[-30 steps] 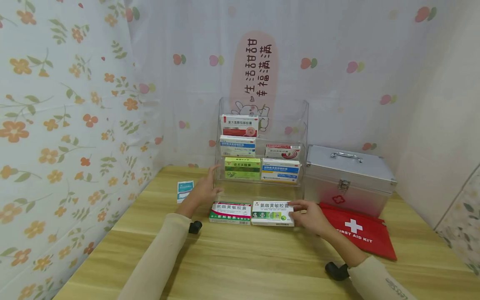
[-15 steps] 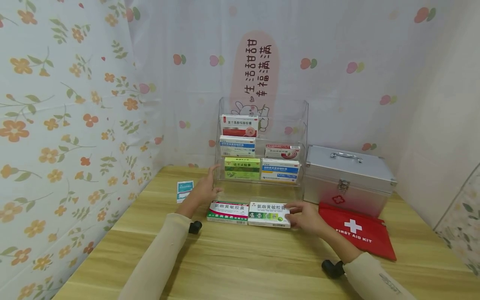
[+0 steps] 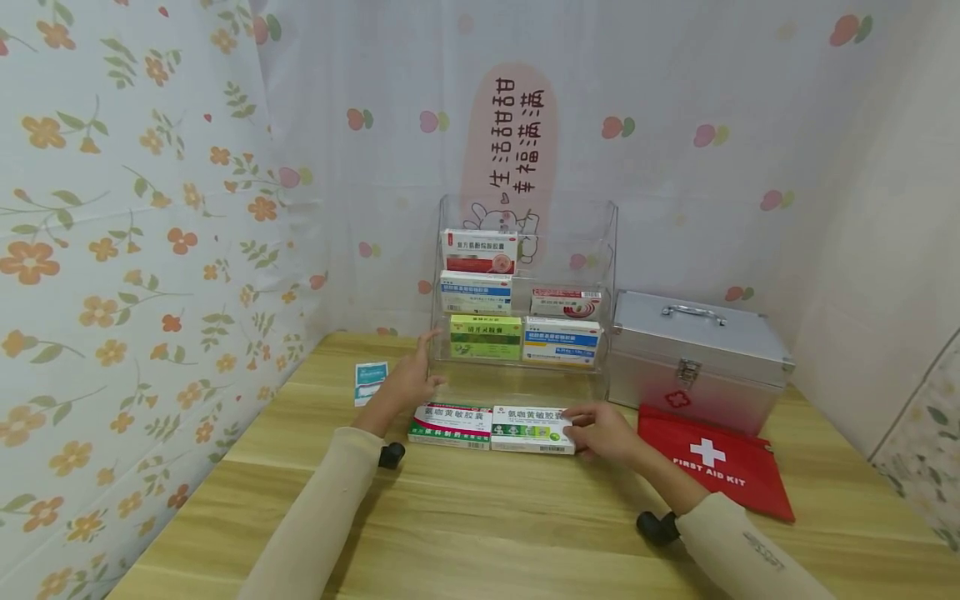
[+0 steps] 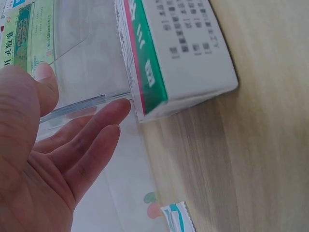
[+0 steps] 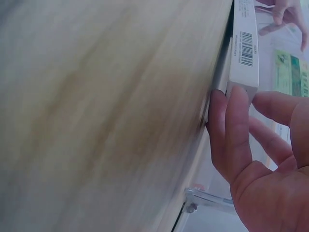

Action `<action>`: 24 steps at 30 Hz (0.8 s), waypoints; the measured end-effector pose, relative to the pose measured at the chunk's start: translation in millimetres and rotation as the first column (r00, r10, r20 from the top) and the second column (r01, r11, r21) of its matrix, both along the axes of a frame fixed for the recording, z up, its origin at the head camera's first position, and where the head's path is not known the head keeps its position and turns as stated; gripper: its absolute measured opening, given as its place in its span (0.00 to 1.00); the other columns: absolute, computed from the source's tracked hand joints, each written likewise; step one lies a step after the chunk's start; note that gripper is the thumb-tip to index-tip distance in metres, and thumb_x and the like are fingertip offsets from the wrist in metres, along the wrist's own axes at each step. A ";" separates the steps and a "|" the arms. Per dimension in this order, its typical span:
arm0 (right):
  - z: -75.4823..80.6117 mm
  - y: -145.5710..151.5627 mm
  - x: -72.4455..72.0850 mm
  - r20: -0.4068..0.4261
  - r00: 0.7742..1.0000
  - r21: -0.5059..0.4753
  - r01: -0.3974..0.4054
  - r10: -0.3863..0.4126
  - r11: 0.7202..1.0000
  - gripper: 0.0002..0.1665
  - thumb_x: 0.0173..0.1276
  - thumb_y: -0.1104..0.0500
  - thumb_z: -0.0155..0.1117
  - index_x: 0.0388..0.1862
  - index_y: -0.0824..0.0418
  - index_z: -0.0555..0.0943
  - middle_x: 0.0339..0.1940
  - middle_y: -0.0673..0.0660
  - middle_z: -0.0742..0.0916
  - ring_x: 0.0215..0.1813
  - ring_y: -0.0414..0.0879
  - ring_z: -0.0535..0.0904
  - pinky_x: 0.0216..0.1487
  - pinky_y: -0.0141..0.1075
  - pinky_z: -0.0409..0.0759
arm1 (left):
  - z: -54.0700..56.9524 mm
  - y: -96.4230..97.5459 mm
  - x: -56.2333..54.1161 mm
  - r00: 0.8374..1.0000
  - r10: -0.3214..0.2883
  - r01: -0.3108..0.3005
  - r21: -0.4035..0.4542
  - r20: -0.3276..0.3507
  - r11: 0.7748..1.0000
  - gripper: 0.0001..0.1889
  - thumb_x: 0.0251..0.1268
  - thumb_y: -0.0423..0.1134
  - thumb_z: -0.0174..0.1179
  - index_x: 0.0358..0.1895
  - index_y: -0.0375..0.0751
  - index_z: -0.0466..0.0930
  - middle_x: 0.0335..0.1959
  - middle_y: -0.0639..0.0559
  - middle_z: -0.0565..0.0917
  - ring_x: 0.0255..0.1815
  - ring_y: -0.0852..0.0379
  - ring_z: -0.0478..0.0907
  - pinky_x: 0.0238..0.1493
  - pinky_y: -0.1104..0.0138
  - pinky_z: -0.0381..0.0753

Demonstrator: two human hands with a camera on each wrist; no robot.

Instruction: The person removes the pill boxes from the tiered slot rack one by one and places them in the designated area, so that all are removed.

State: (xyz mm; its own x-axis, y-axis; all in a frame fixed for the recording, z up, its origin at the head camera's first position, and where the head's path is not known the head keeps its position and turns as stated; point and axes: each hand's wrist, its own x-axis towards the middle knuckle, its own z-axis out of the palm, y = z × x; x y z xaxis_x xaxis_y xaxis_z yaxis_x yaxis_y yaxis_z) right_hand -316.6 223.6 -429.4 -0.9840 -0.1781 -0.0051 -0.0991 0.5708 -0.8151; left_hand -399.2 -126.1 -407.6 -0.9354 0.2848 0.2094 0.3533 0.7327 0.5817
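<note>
Two medicine boxes lie flat side by side on the wooden table, in front of a clear tiered display stand [image 3: 517, 383]. The left one is a green, white and magenta medicine box [image 3: 450, 427]; to its right is a white medicine box [image 3: 531, 432] with a green picture strip. My right hand [image 3: 606, 432] holds the white box at its right end, fingertips on the end face and corner, as the right wrist view [image 5: 246, 87] shows. Beside the stand's lower left side is my left hand [image 3: 405, 379], its fingers extended along the clear panel and the thumb pointing inward.
Several medicine boxes stand in the tiers, among them a yellow-green box [image 3: 485, 337] and a blue-white box [image 3: 560, 343]. A small teal-white packet [image 3: 370, 382] lies left. At right are a silver case [image 3: 693, 358] and a red first aid pouch [image 3: 716, 467].
My right hand has slid the white box leftward, and the green-white box beside it has shifted left too. The left hand has stayed at the stand's side.
</note>
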 end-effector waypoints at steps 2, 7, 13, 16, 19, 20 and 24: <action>0.2 -0.8 -0.4 -0.005 1.000 0.003 0.000 0.000 1.000 0.19 0.67 0.65 0.67 0.56 0.68 0.82 0.50 0.68 0.85 0.33 0.47 0.84 0.27 0.40 0.84 | 0.0 0.4 0.1 1.000 0.001 -0.001 -0.001 -0.003 1.000 0.47 0.69 0.36 0.63 0.78 0.59 0.37 0.15 0.49 0.69 0.13 0.56 0.65 0.15 0.68 0.67; -0.5 -3.8 -1.6 -0.007 1.000 0.009 0.003 -0.003 1.000 0.19 0.66 0.64 0.68 0.55 0.67 0.82 0.48 0.66 0.86 0.32 0.47 0.84 0.27 0.40 0.84 | -0.1 0.1 -0.2 1.000 0.004 -0.004 0.001 0.003 1.000 0.47 0.68 0.36 0.63 0.78 0.60 0.37 0.16 0.49 0.69 0.13 0.56 0.65 0.15 0.67 0.66; 4.1 -9.5 -1.2 -0.004 1.000 0.004 -0.006 0.006 1.000 0.19 0.66 0.65 0.67 0.56 0.68 0.81 0.49 0.67 0.85 0.31 0.46 0.84 0.28 0.40 0.84 | 0.7 -1.0 -1.0 1.000 0.005 -0.005 -0.003 -0.002 1.000 0.48 0.68 0.36 0.64 0.78 0.60 0.36 0.16 0.49 0.69 0.13 0.56 0.66 0.15 0.67 0.66; 4.6 -11.2 -2.1 -0.001 1.000 -0.009 -0.010 0.010 1.000 0.19 0.66 0.65 0.67 0.56 0.69 0.81 0.48 0.67 0.85 0.31 0.46 0.84 0.28 0.40 0.84 | 1.8 -0.9 -0.3 1.000 -0.001 0.001 0.003 -0.009 1.000 0.48 0.68 0.35 0.64 0.78 0.59 0.37 0.15 0.49 0.69 0.13 0.56 0.66 0.15 0.67 0.66; 2.5 -12.4 -4.1 -0.002 1.000 -0.008 -0.013 0.013 1.000 0.19 0.66 0.65 0.67 0.56 0.69 0.81 0.48 0.66 0.85 0.31 0.46 0.84 0.27 0.40 0.84 | 2.1 -0.7 0.2 1.000 -0.005 0.005 -0.003 -0.010 1.000 0.47 0.68 0.35 0.64 0.78 0.58 0.37 0.15 0.49 0.69 0.13 0.56 0.65 0.14 0.68 0.65; 1.7 -12.9 -4.6 -0.004 1.000 -0.006 -0.016 0.016 1.000 0.19 0.66 0.65 0.68 0.55 0.69 0.81 0.48 0.66 0.85 0.31 0.46 0.84 0.27 0.40 0.84 | 2.2 -0.5 0.4 1.000 -0.005 0.004 -0.005 -0.009 1.000 0.47 0.68 0.35 0.64 0.78 0.58 0.37 0.15 0.49 0.69 0.13 0.57 0.64 0.14 0.68 0.64; -1.6 -15.6 -5.9 -0.007 1.000 -0.003 -0.012 0.012 1.000 0.19 0.65 0.65 0.69 0.54 0.69 0.81 0.46 0.65 0.86 0.30 0.45 0.84 0.26 0.39 0.83 | 2.4 0.3 1.2 1.000 -0.001 0.001 -0.008 -0.002 1.000 0.47 0.68 0.35 0.63 0.78 0.59 0.36 0.15 0.49 0.69 0.13 0.57 0.64 0.14 0.68 0.64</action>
